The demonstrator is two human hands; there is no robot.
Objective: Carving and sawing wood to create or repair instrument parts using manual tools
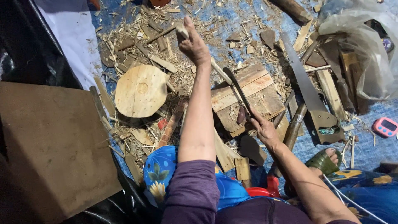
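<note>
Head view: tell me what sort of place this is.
Likely an informal floor-level woodworking spot. Wood shavings and offcuts litter a blue tarp, a handsaw lies nearby, and the left hand holds a wooden stick while the right hand grips a curved blade.

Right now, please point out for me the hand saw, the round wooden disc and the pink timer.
Hand saw (304,85), head view, on the middle of its flat blade.
Round wooden disc (141,90), head view, near the centre of its top face.
Pink timer (385,127), head view, on the middle of its front.
</note>
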